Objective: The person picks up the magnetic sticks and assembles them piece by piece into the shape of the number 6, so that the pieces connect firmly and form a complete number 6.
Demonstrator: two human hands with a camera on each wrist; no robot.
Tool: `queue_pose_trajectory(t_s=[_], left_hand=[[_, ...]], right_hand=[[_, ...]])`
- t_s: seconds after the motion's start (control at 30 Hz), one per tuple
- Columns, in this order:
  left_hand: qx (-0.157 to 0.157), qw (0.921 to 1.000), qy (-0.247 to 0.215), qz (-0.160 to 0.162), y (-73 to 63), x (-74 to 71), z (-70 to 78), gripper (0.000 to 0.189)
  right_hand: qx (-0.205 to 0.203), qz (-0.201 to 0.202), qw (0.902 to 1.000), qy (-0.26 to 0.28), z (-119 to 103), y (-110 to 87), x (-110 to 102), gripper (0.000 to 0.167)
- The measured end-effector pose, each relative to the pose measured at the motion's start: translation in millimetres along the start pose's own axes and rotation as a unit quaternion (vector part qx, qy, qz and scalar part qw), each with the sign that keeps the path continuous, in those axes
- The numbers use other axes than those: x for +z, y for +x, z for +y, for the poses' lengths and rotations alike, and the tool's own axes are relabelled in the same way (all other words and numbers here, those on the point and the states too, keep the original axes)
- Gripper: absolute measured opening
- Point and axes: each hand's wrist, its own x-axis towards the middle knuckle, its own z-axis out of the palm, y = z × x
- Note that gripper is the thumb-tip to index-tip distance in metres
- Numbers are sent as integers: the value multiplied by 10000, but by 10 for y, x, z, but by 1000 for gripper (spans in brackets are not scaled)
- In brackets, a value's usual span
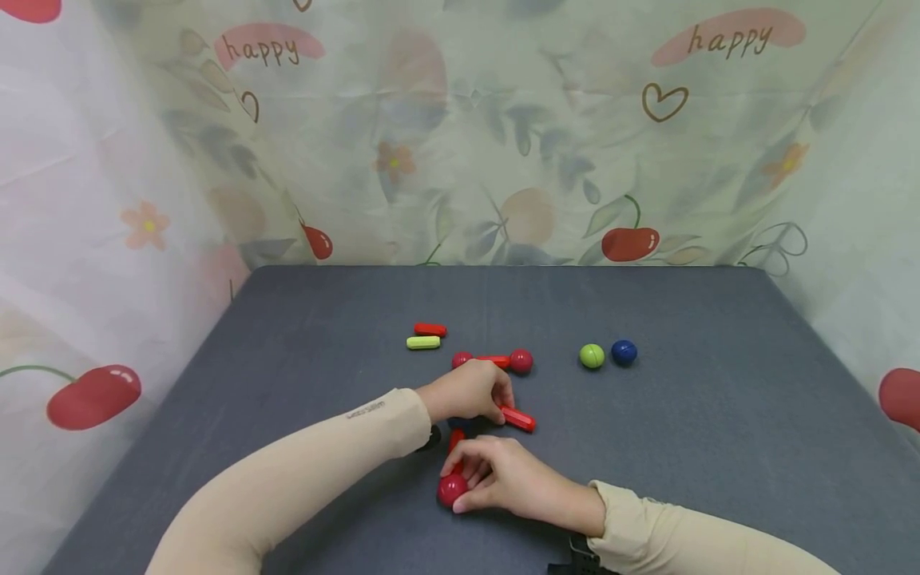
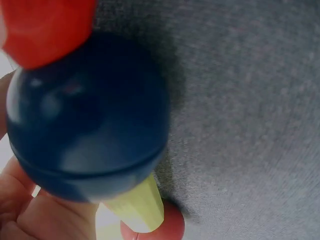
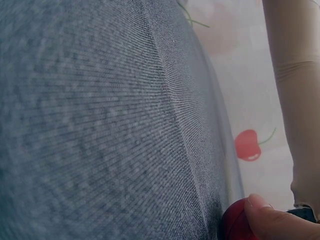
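Note:
My right hand (image 1: 503, 475) grips a red ball (image 1: 452, 489) near the front of the table; in the right wrist view its thumb (image 3: 270, 219) presses on the ball. From that ball a red stick (image 1: 456, 447) runs back towards a blue ball (image 2: 90, 120) under my left wrist. A yellow stick (image 2: 140, 207) also meets the blue ball in the left wrist view, with a red ball (image 2: 170, 225) behind it. My left hand (image 1: 470, 390) pinches one end of another red stick (image 1: 519, 418), partly covered by the fingers.
Behind my left hand lies a red stick (image 1: 493, 362) between two red balls. A loose red stick (image 1: 430, 329) and a yellow stick (image 1: 423, 343) are farther back. To the right sit a green ball (image 1: 592, 356) and a blue ball (image 1: 624, 352). Printed cloth surrounds the grey table (image 1: 683, 447).

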Motion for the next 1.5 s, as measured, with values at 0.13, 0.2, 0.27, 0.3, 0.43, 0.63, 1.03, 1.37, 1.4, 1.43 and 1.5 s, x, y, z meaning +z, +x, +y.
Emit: queue_pose_trajectory(t_s=[0.13,0.2,0.27,0.3,0.43,0.63,1.03,1.37,1.4,1.43,1.5], left_hand=[[-37,10000,22,-68,18,10,6,10],[-34,10000,20,-92,19,9,10,11],[-42,9999,26,-101,15,13,13,11],[-40,9999,27,-99,12,13,14,12],[-76,9999,27,-79,1,9,22,11],[-153,9998,70,-62,-1,9,43,11],[-308,9985,-356,272,-183,-241,47,20],[-940,9853,-878,1128,-416,-366,-198,18],[-1036,9834,-953,1144,-431,-348,-228,19],[-1140,9817,-1023,1132,-444,-328,-256,20],[-1332,9784,-1176,1053,-467,-282,-306,25]], right_hand=[[35,-6,10000,7,-1,-4,-4,30],[42,-2,10000,4,-2,-6,-4,30],[46,-3,10000,11,-4,-8,-2,31],[40,-1,10000,4,-5,-9,-1,30],[6,-7,10000,13,0,-2,4,30],[18,4,10000,20,6,-1,-1,30],[63,-39,9999,86,-14,-8,-5,31],[101,-14,9999,105,-11,-4,-7,31],[108,-16,9999,106,-12,-3,-7,31],[122,-19,9999,106,-13,-2,-8,31],[151,-32,9998,95,-15,0,-11,31]])
